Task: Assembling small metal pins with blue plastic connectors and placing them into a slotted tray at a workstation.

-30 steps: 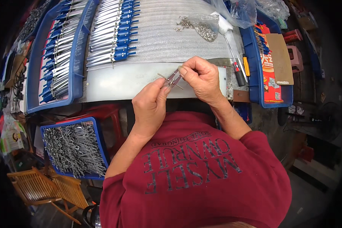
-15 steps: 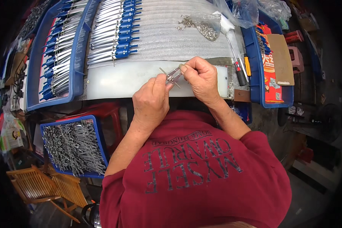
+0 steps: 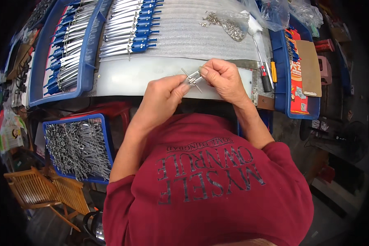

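Observation:
In front of my chest, over the white board (image 3: 127,78), both hands hold a small metal compass frame (image 3: 193,78) with a thin rod crossing it. My left hand (image 3: 162,96) grips one end between thumb and fingers. My right hand (image 3: 225,81) pinches the other end between thumb and index finger. The fingers hide both ends of the frame. Beyond the board, blue-headed compasses (image 3: 138,41) with silver legs lie in a row.
More compasses fill a blue tray (image 3: 84,78) on the left. Small metal pins (image 3: 233,30) spill from a clear bag at the back. Screwdrivers (image 3: 267,82) lie by a blue bin (image 3: 279,78) at right. Below left, a blue crate (image 3: 107,143) holds many metal parts.
Both hands and the compass frame have shifted slightly to the right in the picture. My left hand has turned, its fingers now reaching more sideways toward the frame.

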Tool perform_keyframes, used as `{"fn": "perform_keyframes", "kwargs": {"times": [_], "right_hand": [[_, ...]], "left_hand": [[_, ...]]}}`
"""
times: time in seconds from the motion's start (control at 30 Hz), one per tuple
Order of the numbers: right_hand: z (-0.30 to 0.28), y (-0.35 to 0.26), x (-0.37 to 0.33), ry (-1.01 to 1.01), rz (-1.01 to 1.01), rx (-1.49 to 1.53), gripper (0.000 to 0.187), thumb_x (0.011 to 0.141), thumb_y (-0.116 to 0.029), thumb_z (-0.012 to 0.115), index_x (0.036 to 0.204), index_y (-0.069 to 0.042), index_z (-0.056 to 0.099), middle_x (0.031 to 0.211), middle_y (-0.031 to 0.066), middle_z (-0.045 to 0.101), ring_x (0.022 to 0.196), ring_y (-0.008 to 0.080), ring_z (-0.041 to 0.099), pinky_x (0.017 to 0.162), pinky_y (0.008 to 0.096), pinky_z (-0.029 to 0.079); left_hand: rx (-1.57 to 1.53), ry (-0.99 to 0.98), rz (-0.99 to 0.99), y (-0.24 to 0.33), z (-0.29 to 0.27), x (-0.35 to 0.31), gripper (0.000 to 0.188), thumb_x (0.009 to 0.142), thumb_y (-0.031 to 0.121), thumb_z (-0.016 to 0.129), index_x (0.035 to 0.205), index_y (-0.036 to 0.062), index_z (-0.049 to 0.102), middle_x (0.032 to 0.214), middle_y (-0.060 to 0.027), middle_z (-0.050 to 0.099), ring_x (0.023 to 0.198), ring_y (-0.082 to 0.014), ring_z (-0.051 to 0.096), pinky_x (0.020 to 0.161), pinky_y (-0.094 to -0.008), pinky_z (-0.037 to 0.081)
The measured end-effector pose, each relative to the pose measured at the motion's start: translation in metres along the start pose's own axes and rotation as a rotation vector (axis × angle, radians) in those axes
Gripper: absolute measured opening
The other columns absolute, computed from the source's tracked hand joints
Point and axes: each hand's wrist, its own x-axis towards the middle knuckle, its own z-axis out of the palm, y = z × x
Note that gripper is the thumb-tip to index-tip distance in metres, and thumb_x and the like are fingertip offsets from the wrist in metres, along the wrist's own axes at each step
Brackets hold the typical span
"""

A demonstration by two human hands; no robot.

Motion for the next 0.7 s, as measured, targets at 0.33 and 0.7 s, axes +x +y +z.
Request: {"fn": "perform_keyframes", "kwargs": {"times": [0.33,0.7], "right_hand": [[0.0,-0.001,0.003,0.028,0.069,0.084,0.016,0.08,-0.016,0.056,0.07,-0.004,0.053,0.057,-0.0045,0.043,0.047,0.0026,0.034,0.043,0.017,0.028],[-0.003,0.0,0.004,0.019,0.082,0.076,0.016,0.08,-0.017,0.056,0.07,-0.004,0.054,0.056,-0.0042,0.043,0.046,0.0026,0.034,0.042,0.017,0.027]], "left_hand": [[-0.415,-0.284,-0.264,-0.004,-0.024,0.012,0.038,0.086,0.029,0.047,0.099,-0.0061,0.054,0.075,-0.0082,0.06,0.06,-0.0106,0.058,0.052,-0.0197,0.046],[-0.357,-0.299,-0.249,-0.004,-0.024,0.014,0.035,0.087,0.029,0.046,0.088,-0.0036,0.058,0.07,-0.0076,0.061,0.057,-0.0091,0.058,0.049,-0.0183,0.045]]}}
